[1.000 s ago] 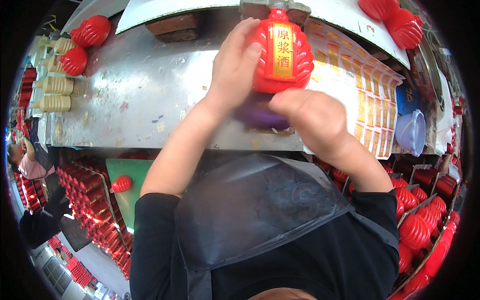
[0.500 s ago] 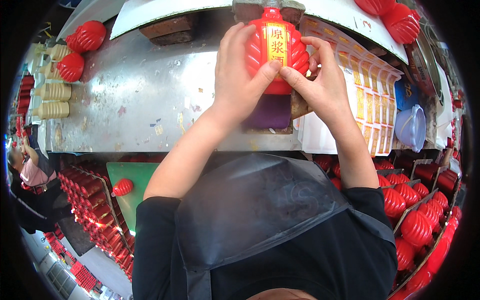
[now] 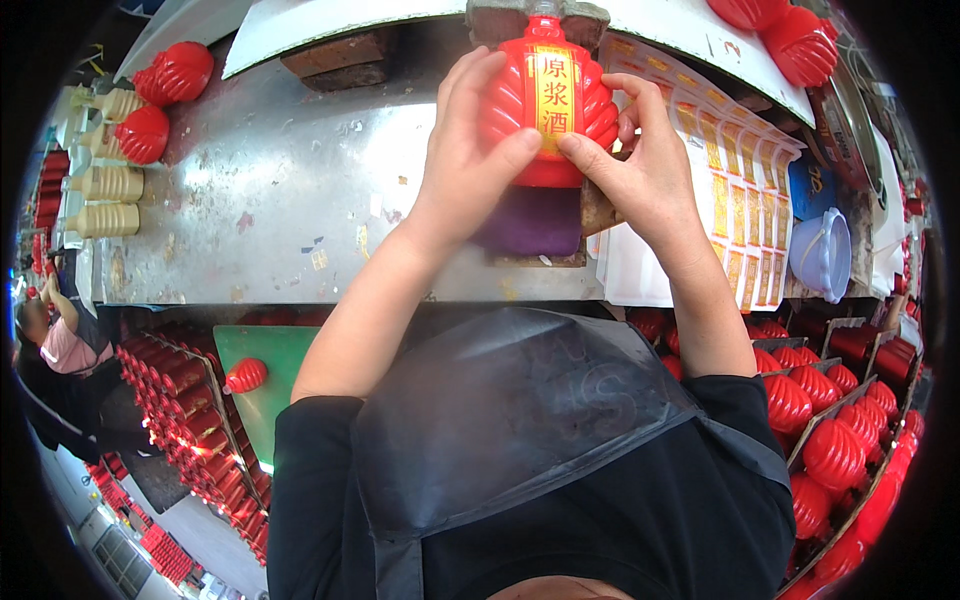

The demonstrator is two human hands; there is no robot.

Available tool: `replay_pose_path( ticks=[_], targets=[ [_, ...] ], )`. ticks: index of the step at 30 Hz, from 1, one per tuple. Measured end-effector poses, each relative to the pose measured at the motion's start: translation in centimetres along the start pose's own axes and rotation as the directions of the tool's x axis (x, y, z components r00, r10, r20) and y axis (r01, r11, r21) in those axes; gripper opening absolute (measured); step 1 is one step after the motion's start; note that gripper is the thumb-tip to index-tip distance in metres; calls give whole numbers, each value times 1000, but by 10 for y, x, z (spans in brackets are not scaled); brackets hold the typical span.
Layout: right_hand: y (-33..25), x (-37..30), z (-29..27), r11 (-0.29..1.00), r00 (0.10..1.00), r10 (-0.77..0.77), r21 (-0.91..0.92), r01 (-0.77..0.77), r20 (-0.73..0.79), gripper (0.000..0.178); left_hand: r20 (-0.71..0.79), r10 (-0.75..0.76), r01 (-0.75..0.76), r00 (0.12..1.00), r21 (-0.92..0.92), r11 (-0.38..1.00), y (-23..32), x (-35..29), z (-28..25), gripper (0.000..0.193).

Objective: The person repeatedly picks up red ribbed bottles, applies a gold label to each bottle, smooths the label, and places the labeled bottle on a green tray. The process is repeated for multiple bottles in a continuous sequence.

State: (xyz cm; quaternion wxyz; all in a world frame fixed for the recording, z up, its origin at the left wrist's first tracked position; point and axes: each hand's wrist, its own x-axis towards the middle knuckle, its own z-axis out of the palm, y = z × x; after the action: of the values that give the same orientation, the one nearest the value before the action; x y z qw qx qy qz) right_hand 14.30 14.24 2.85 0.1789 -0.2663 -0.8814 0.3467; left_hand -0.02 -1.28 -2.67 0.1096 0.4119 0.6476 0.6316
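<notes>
A red bottle (image 3: 598,105) with swirling ribs lies on the bench, its neck toward the far edge in a grey block (image 3: 590,18). A yellow label (image 3: 556,90) with a red border runs down its middle. My right hand (image 3: 650,165) grips the bottle's right side, the thumb on the label's lower right corner and the other fingers bent at the ribs. Over the left side, my left hand (image 3: 462,160) has its fingers stretched and its thumb apart, near the label's lower left. Whether its fingertips touch the bottle cannot be told. Purple cloth (image 3: 535,225) lies under the bottle's near end.
Label sheets (image 3: 735,190) lie right of the bottle, beside a pale blue bucket (image 3: 822,255). Red bottles (image 3: 175,72) and cream bottles (image 3: 108,184) stand at the far left. A brick (image 3: 338,62) rests behind. Racks of red bottles (image 3: 835,455) flank me; another person (image 3: 68,335) is left.
My left hand has drawn slightly left and its thumb has come off the label, uncovering more of the label's lower end. My right hand and the bottle have hardly moved.
</notes>
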Motion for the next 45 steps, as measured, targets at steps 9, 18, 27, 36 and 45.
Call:
replay_pose_path(
  ticks=[9,18,27,36,45],
  targets=[
    [-23,37,-43,744,940,151,591,-311,305,33,-23,20,-18,1000,66,998,-1,0,3,82],
    [-26,49,-24,753,744,-656,-168,636,-122,21,2,92,-91,996,155,984,-3,-2,1,76],
    [1,-20,-15,399,418,-907,-200,895,60,29,15,74,-73,997,-56,996,-6,-3,-2,57],
    [-29,-4,-15,379,385,-922,-115,918,34,26,9,20,-19,1000,-94,995,2,5,-7,54],
    [-10,96,-19,756,765,-642,-211,620,-50,27,112,-204,196,973,73,978,15,45,-9,66]
  ],
)
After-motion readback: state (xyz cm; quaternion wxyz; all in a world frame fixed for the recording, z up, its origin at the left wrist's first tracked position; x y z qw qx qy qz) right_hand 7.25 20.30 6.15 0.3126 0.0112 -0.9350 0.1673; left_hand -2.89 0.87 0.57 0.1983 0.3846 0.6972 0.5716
